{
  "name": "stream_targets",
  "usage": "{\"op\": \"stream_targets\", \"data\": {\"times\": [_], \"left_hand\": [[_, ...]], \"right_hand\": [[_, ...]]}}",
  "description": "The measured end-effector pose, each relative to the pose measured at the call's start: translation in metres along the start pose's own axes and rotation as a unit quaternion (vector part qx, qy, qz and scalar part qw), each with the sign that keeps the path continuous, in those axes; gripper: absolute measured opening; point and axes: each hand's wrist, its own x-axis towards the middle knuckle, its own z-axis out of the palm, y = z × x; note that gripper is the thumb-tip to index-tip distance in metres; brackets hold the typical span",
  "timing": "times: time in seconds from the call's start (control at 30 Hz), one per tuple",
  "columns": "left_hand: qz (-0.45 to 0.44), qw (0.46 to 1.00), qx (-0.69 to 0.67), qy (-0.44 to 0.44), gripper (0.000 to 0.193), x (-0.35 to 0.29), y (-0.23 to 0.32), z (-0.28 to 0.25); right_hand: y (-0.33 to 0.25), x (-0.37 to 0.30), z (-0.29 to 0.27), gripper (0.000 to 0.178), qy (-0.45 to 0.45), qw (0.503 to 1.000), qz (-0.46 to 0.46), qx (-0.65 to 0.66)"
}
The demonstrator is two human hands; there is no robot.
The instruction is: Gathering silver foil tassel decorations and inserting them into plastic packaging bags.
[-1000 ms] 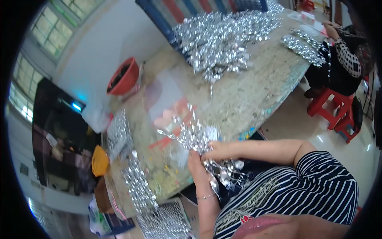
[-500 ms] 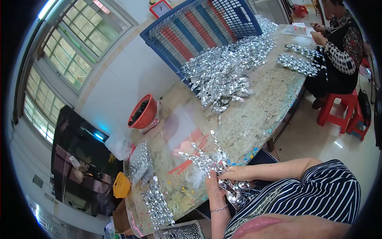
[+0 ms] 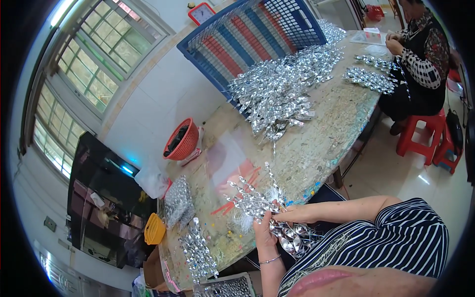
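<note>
A bunch of twisted silver foil strips (image 3: 252, 200) is held over the table's near edge, close to my body. My left hand (image 3: 264, 235), with a bracelet at its wrist, closes round the middle of the bunch from the near side. From the right, my right hand (image 3: 293, 214) comes in against the same bunch with its fingers bent, its fingertips partly hidden among the foil. Some strips fan out beyond my hands, and others hang toward my lap. Fine white strands (image 3: 241, 221) lie at the bunch's left side.
A large pile of silver twisted strips (image 3: 282, 94) spills from a tipped blue crate (image 3: 217, 74). To the left are a red basket (image 3: 184, 143), a bagged silver bundle (image 3: 179, 203), a yellow basket (image 3: 155, 230) and loose foil strips (image 3: 198, 252). A co-worker (image 3: 425, 64) sits at the far right.
The view has shifted slightly. My hands stay at the bunch, with the left one tilted a little differently. The co-worker's hands have come closer together.
</note>
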Motion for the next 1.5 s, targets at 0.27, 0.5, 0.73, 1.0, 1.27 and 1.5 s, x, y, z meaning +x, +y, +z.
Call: {"op": "stream_targets", "data": {"times": [0.27, 0.5, 0.73, 1.0, 1.27, 1.5], "left_hand": [[-0.011, 0.998, 0.05, -0.039, 0.053, 0.01, -0.003, -0.019], [-0.048, 0.995, 0.03, -0.084, 0.072, 0.015, -0.01, -0.029], [-0.033, 0.991, -0.086, -0.094, 0.061, 0.008, -0.013, -0.023], [-0.03, 0.997, -0.042, -0.05, 0.05, 0.007, -0.02, -0.026], [-0.021, 0.997, -0.001, 0.079, 0.043, 0.018, -0.025, -0.018], [-0.027, 0.998, 0.0, 0.065, 0.028, 0.03, -0.017, 0.0]], "right_hand": [[0.003, -0.001, 0.001, 0.062, -0.046, 0.994, -0.046, -0.085], [0.007, 0.004, 0.0, 0.062, -0.101, 0.994, -0.024, -0.044], [0.012, 0.009, 0.002, 0.061, -0.124, 0.992, 0.004, 0.008], [0.003, -0.009, 0.01, 0.056, -0.044, 0.998, 0.035, 0.037], [-0.016, -0.012, 0.003, 0.06, 0.052, 0.993, -0.101, -0.038], [0.0, 0.014, -0.01, 0.076, 0.087, 0.98, -0.177, -0.014]]}}
